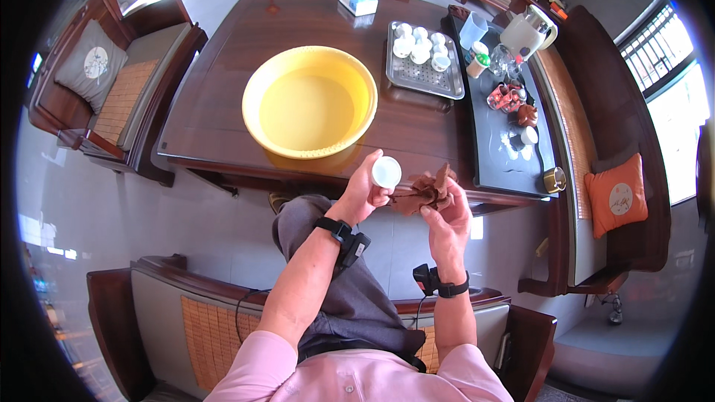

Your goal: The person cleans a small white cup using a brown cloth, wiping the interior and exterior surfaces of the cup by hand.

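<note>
In my left hand (360, 192) is a small white cup (386, 172), its round mouth turned up toward me. A crumpled brown cloth (422, 194) is pinched between the thumb and fingers of my right hand (451, 218), just right of the cup. Both hands are over the near edge of the dark wooden table (223, 86). Beyond them stands a large yellow plastic basin (310, 148) with what looks like water in it. Further right, a perforated metal tray (413, 81) carries several small white cups (420, 47).
A black tea tray (497, 162) along the table's right side bears an electric kettle (525, 30), a clear plastic jug (473, 30), red-patterned glasses (505, 97), a brown clay teapot (527, 115) and a white cup (528, 135). A tissue box (358, 0) sits at the far edge. Wooden sofas surround the table.
</note>
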`<state>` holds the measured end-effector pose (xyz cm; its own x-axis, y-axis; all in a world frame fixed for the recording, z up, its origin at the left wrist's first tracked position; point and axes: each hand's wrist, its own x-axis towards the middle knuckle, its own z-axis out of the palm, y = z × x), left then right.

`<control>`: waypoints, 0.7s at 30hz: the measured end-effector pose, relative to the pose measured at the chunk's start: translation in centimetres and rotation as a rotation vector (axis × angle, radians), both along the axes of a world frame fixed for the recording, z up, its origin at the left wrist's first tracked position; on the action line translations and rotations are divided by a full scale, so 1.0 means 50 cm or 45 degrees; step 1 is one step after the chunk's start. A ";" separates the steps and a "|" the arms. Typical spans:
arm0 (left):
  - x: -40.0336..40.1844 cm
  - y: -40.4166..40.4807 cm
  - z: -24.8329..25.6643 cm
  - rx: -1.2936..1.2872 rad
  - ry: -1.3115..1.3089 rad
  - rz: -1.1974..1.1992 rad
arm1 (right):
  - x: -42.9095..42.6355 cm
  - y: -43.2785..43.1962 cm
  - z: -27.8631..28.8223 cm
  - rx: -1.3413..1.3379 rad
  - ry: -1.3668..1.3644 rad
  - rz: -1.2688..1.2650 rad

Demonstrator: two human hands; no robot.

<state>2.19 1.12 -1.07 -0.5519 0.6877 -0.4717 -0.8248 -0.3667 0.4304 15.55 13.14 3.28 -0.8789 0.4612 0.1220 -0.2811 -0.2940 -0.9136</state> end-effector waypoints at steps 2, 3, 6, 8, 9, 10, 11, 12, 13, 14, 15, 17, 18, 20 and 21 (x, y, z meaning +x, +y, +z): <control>-0.005 0.003 -0.016 0.009 0.059 -0.054 | -0.024 -0.004 0.006 0.196 0.063 -0.048; -0.008 -0.004 -0.021 0.010 0.117 -0.103 | -0.039 -0.009 0.010 0.382 0.127 -0.093; -0.013 0.001 -0.045 0.123 0.235 -0.180 | -0.097 -0.012 0.009 1.339 -0.062 -0.230; -0.001 -0.011 -0.037 -0.093 0.537 -0.329 | -0.123 -0.028 0.001 1.495 -0.108 -0.312; 0.013 -0.015 0.021 -0.176 0.533 -0.205 | -0.120 -0.027 -0.005 1.369 -0.190 -0.341; 0.018 -0.021 0.008 -0.219 1.020 -0.114 | -0.119 -0.034 -0.015 1.241 -0.263 -0.369; 0.017 -0.009 -0.007 -0.248 1.304 0.001 | -0.116 -0.027 -0.032 1.186 -0.265 -0.399; 0.005 0.000 -0.028 -0.251 1.502 0.075 | -0.114 -0.034 -0.027 1.087 -0.260 -0.389; 0.001 0.006 -0.050 -0.258 1.692 0.135 | -0.110 -0.032 -0.044 1.015 -0.282 -0.410; -0.001 0.022 -0.052 -0.207 1.453 0.090 | -0.106 -0.012 -0.060 1.024 -0.276 -0.385; 0.001 0.034 -0.050 -0.139 1.213 0.053 | -0.103 -0.009 -0.064 0.734 -0.396 -0.316; 0.007 0.036 -0.068 -0.146 1.171 0.119 | -0.097 -0.019 -0.063 0.599 -0.375 -0.252; 0.009 0.035 -0.060 -0.087 1.039 0.119 | -0.099 -0.013 -0.070 0.597 -0.372 -0.245; 0.014 0.024 -0.055 -0.023 0.926 0.088 | -0.097 -0.013 -0.077 0.674 -0.374 -0.235; 0.015 0.021 -0.050 -0.010 0.947 0.060 | -0.099 -0.011 -0.073 0.763 -0.370 -0.237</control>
